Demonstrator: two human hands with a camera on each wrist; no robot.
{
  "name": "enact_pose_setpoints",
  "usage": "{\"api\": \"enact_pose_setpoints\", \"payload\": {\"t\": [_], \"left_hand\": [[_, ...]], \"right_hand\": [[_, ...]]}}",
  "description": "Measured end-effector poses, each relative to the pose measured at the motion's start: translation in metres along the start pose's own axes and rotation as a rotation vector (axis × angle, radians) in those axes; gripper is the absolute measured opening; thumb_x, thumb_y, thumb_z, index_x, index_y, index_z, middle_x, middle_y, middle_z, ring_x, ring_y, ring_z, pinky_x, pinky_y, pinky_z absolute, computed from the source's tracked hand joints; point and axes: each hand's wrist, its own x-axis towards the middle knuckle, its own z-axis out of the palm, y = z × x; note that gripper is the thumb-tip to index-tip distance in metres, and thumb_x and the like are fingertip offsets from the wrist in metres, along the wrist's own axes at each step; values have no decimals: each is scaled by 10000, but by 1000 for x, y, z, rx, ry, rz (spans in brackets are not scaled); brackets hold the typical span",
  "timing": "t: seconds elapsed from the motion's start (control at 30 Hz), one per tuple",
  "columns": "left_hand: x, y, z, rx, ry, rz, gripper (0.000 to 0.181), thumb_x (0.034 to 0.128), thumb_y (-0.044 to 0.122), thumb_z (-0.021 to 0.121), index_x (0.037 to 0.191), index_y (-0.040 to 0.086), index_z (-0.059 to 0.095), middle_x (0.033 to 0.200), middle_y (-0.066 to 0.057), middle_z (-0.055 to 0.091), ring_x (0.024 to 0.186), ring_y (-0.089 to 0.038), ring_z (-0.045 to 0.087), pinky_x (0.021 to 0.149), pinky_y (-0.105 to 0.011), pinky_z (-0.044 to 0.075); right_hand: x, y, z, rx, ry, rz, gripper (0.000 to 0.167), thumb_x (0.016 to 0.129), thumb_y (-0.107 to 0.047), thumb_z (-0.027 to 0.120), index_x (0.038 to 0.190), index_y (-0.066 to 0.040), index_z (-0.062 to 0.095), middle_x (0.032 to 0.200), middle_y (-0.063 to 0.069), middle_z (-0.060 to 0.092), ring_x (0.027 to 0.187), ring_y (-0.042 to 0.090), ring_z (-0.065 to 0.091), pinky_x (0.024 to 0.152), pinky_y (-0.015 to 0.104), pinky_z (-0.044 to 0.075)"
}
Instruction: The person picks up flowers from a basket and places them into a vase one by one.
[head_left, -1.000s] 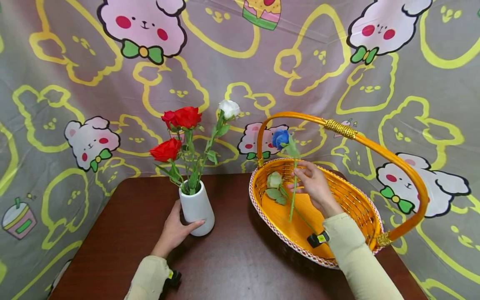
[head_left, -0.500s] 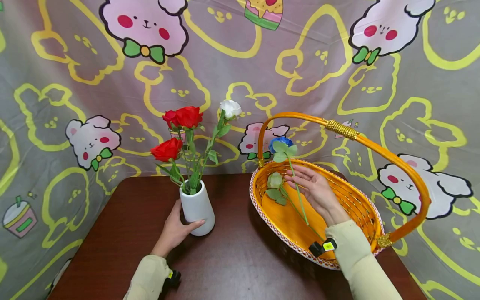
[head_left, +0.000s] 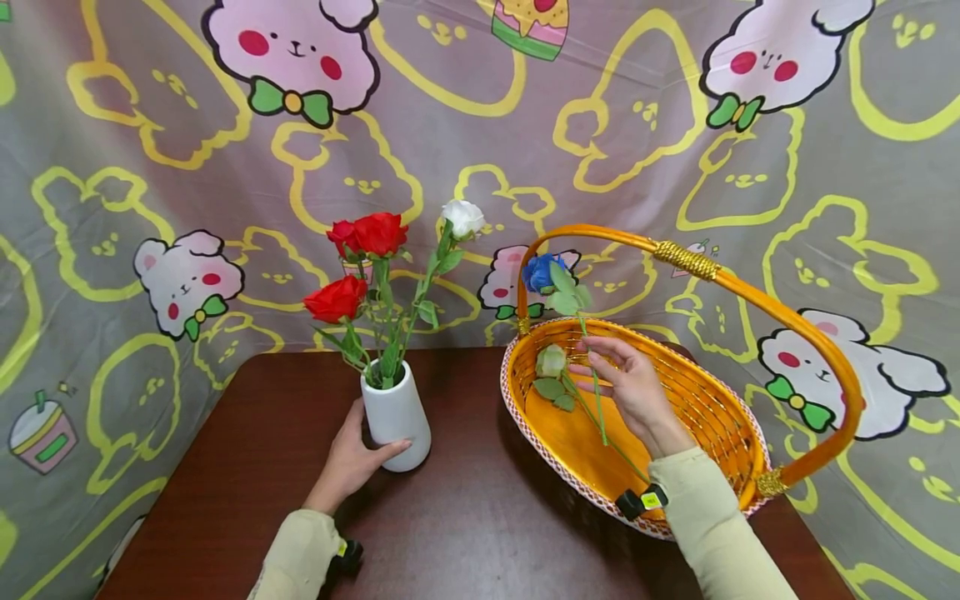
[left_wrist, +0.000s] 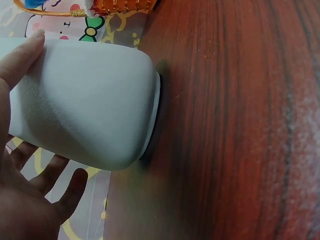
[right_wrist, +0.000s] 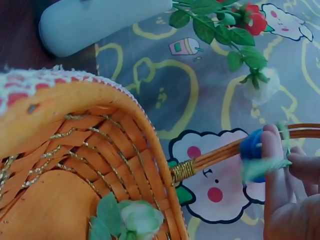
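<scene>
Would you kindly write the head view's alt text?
A person's right grip holds a blue rose over an oval orange woven basket; the left grip holds a tapered white vase of red roses and a white rose.

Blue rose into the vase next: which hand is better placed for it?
The right hand, most likely: it pinches the blue rose by its stem above the wicker basket. The left hand is occupied holding the white vase, so it seems better placed to steady that.
</scene>
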Motion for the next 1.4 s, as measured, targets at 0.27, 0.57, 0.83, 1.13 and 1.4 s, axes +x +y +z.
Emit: {"api": "enact_pose_setpoints", "payload": {"t": [0.27,0.57,0.83,1.13,1.4], "left_hand": [[-1,1,0,-16,-3,-10,1072,754,490,916,1575,175,301,1532,-126,471,1404,-361,480,1139,-619,387],[-1,0,0,-19,-3,-10,1066,755,483,917,1573,185,302,1535,-119,468,1410,-356,473,1145,-616,379],[-1,0,0,-17,0,-12,1070,759,490,912,1578,180,297,1543,-123,463,1418,-357,466,1151,-617,373],[-2,2,1,2,16,-33,1104,730,537,916,1574,184,300,1537,-117,463,1399,-355,482,1137,-615,394],[-3,4,4,56,24,-29,1153,677,593,927,1561,187,307,1439,-92,466,1302,-341,530,1074,-597,455]], "right_hand": [[-2,2,-1,-63,33,-43,445,1035,-119,637,1450,17,551,1252,-123,700,981,76,712,843,304,618],[-7,6,-5,-72,-49,5,550,990,-78,695,1510,-59,514,1307,-106,656,912,100,743,792,321,630],[-7,8,-1,6,-50,-73,496,996,-29,668,1473,-63,539,1307,-51,655,941,145,748,786,338,630],[-12,15,15,61,8,-142,439,987,34,650,1397,-92,554,1268,7,627,901,151,759,773,359,634],[-20,21,44,85,36,-181,428,964,77,659,1337,-92,538,1225,34,572,844,150,755,717,311,634]]}}
